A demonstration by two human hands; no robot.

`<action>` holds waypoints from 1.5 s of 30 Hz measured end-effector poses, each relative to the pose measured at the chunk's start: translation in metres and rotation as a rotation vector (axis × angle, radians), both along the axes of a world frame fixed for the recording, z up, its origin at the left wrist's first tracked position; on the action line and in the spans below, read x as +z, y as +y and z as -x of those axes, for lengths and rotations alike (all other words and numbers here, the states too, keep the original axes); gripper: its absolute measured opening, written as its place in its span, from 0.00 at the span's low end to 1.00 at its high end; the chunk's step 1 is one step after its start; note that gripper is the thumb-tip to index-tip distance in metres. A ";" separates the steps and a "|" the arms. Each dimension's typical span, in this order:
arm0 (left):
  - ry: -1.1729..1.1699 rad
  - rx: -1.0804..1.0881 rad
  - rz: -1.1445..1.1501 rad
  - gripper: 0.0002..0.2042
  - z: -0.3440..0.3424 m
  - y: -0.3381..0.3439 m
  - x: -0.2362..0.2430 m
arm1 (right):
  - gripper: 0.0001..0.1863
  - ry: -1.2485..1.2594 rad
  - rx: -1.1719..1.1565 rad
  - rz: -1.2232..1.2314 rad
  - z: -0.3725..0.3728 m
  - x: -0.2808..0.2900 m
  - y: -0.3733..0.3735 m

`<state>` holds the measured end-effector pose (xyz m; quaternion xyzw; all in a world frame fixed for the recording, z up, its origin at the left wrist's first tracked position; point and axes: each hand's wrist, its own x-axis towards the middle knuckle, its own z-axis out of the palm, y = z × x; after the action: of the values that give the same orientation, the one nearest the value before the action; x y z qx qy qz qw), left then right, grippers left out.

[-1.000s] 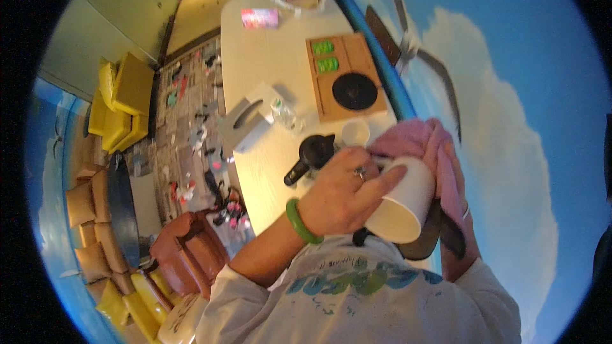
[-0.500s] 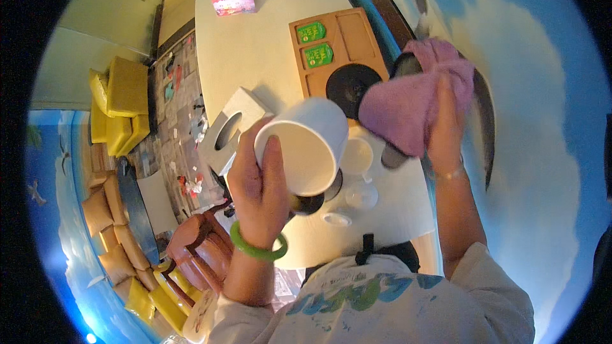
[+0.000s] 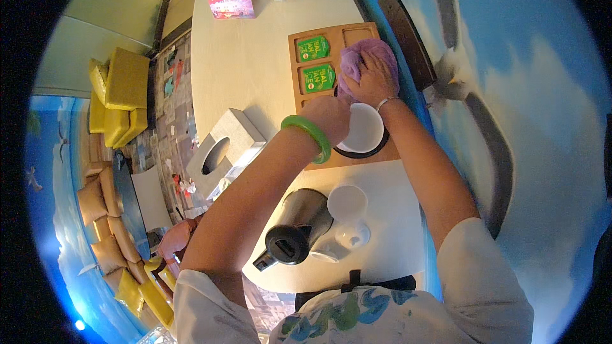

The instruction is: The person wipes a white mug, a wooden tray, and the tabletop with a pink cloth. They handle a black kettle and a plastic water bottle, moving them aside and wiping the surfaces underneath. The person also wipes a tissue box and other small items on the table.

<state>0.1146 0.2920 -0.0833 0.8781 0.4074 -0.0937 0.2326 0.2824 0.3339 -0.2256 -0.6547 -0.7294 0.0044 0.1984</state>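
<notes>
A white cup (image 3: pixel 364 129), seen from above with its inside showing, is over a round black base (image 3: pixel 373 151) on a brown compartment tray (image 3: pixel 294 99). My left hand (image 3: pixel 325 116), a green bangle at its wrist, is closed at the cup's left side, its fingertips hidden. Just beyond and to the right, my right hand (image 3: pixel 373 83) presses a bunched purple cloth (image 3: pixel 368 51) onto the tray's right compartments. Two green packets (image 3: pixel 317 78) sit in the tray's left compartments. Nearer me, a black kettle (image 3: pixel 309 213) stands on the table.
A translucent cup (image 3: pixel 347 204) and a small clear vessel (image 3: pixel 353 234) stand right of the kettle, with a white lid-like piece (image 3: pixel 324 255) below. A tissue box (image 3: pixel 240 134) is at the table's left edge. A pink card (image 3: pixel 231 6) lies farther off. The painted wall borders the right.
My left hand has carried the white cup away from me, over the tray's black base. My right hand has brought the purple cloth from beside the wall down onto the tray.
</notes>
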 end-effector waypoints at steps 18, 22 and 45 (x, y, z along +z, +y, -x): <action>0.129 0.745 -0.269 0.09 0.198 0.177 -0.091 | 0.40 0.093 -0.054 0.038 0.007 -0.001 -0.002; -0.125 1.061 -0.017 0.08 0.178 0.173 -0.099 | 0.37 0.013 -0.139 0.122 0.002 0.001 -0.002; -0.030 1.215 0.222 0.26 0.155 0.148 -0.090 | 0.38 0.000 -0.080 0.038 0.003 0.004 0.001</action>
<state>-0.0399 0.4404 -0.1735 0.4609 0.8193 0.0262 0.3399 0.2796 0.3353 -0.2220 -0.6870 -0.7023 0.0101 0.1860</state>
